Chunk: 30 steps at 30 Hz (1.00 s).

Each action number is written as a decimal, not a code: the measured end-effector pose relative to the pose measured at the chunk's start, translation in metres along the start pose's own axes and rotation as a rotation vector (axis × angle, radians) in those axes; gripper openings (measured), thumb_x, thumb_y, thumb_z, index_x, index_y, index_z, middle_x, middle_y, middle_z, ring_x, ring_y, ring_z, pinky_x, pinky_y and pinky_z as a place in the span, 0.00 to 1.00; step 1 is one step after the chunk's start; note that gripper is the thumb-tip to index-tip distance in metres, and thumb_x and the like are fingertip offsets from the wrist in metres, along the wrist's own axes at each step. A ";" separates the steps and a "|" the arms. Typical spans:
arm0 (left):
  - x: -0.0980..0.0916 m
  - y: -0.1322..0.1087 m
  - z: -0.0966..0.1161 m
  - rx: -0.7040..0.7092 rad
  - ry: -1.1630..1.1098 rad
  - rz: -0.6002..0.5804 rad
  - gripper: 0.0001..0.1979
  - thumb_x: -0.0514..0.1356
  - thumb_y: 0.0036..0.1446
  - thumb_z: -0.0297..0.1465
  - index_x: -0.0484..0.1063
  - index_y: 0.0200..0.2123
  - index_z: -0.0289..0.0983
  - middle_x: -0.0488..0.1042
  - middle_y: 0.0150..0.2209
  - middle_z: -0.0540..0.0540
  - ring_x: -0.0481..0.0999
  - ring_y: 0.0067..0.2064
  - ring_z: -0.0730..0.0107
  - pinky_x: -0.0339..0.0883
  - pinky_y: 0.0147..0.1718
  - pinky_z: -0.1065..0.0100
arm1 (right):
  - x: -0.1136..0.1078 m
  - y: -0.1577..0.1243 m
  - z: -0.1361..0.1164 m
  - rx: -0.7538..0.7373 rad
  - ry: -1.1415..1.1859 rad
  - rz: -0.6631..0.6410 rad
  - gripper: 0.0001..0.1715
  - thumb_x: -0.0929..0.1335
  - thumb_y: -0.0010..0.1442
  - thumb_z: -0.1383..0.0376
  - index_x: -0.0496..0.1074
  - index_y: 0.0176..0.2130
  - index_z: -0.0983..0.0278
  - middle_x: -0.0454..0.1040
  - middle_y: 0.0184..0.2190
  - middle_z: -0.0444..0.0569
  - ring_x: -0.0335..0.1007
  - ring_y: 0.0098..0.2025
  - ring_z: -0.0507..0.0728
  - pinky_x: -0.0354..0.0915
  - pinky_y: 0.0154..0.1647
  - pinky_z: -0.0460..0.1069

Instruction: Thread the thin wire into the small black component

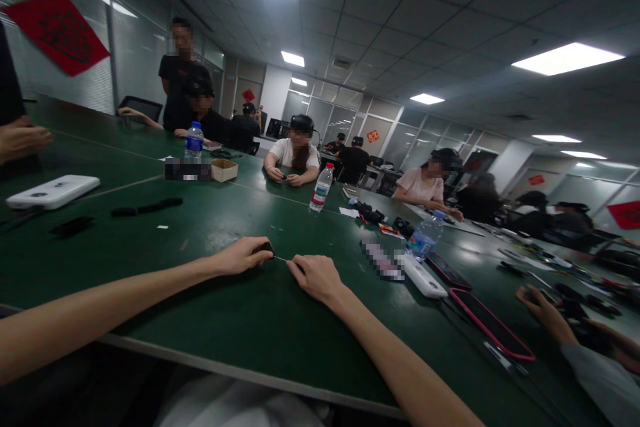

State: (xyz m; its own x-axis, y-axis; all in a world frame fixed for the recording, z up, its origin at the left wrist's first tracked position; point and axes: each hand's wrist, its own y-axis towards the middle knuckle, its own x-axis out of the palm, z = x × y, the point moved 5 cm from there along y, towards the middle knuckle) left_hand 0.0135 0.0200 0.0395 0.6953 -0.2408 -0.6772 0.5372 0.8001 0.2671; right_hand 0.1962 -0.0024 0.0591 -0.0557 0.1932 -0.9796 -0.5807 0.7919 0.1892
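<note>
- Head view, left hand: the person's left hand rests low over the green tabletop, toward the middle of its near edge. Its fingers are curled closed, gripping a small dark object, which is mostly hidden by them.
- Head view, right hand: the right hand sits just beside the left, also low over the tabletop. Its fingers are bent and drawn together at the end of a thin pale strand running from the dark object. Whether they grip it cannot be told.
- Head view, to the right: a white power bank lies between the right hand and the right edge, beside a blurred-out item, a water bottle and a dark phone. A phone in a pink case lies nearer the edge, and a co-worker's hand reaches in at the right.
- Head view, to the left: another white power bank and black strips lie toward the left edge, with a second co-worker's hand beyond them.
- Head view, far side: a small cardboard box and a water bottle stand near the far side. Across the table, a seated person holds a small item in both hands.
</note>
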 end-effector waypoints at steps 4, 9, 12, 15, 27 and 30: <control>0.003 0.001 -0.003 0.020 0.042 -0.022 0.18 0.51 0.62 0.46 0.68 0.34 0.37 0.72 0.28 0.49 0.71 0.29 0.67 0.62 0.30 0.69 | -0.002 0.005 0.006 0.033 0.132 0.107 0.28 0.56 0.69 0.50 0.73 0.33 0.62 0.76 0.29 0.45 0.69 0.28 0.51 0.58 0.30 0.44; 0.012 0.001 -0.003 0.059 0.045 -0.109 0.17 0.54 0.61 0.46 0.70 0.35 0.37 0.73 0.29 0.47 0.73 0.31 0.65 0.62 0.30 0.68 | -0.026 0.009 0.028 0.162 0.331 0.484 0.30 0.52 0.71 0.52 0.70 0.30 0.64 0.70 0.22 0.43 0.63 0.23 0.49 0.53 0.26 0.43; 0.009 0.001 -0.006 0.001 0.020 -0.064 0.18 0.53 0.61 0.46 0.70 0.36 0.38 0.74 0.30 0.48 0.74 0.32 0.64 0.64 0.32 0.68 | -0.019 0.007 0.031 0.139 0.253 0.391 0.27 0.55 0.70 0.53 0.71 0.31 0.63 0.71 0.23 0.43 0.65 0.24 0.49 0.53 0.27 0.43; 0.006 0.001 -0.011 -0.063 0.000 -0.020 0.19 0.52 0.60 0.48 0.70 0.38 0.38 0.74 0.31 0.48 0.74 0.32 0.64 0.64 0.32 0.67 | 0.000 0.002 0.027 0.090 0.122 0.169 0.24 0.56 0.70 0.54 0.73 0.33 0.61 0.75 0.26 0.44 0.69 0.28 0.51 0.55 0.29 0.43; 0.005 0.000 -0.012 -0.146 -0.072 0.002 0.23 0.52 0.58 0.50 0.71 0.41 0.37 0.73 0.29 0.49 0.72 0.29 0.66 0.63 0.29 0.69 | 0.010 -0.001 0.007 -0.011 -0.062 -0.023 0.29 0.52 0.71 0.50 0.74 0.40 0.60 0.78 0.33 0.46 0.73 0.32 0.52 0.59 0.33 0.44; 0.006 0.000 -0.016 -0.147 -0.076 0.002 0.24 0.52 0.58 0.51 0.71 0.41 0.37 0.73 0.30 0.49 0.72 0.29 0.66 0.64 0.28 0.69 | 0.010 -0.001 0.006 -0.018 -0.062 -0.039 0.29 0.52 0.71 0.50 0.74 0.40 0.60 0.79 0.34 0.47 0.74 0.33 0.53 0.60 0.33 0.44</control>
State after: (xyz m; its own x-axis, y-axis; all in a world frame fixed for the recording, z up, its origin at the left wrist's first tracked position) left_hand 0.0102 0.0276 0.0248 0.7333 -0.2759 -0.6214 0.4643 0.8709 0.1612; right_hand 0.2013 0.0021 0.0496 0.0171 0.1984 -0.9800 -0.5956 0.7893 0.1494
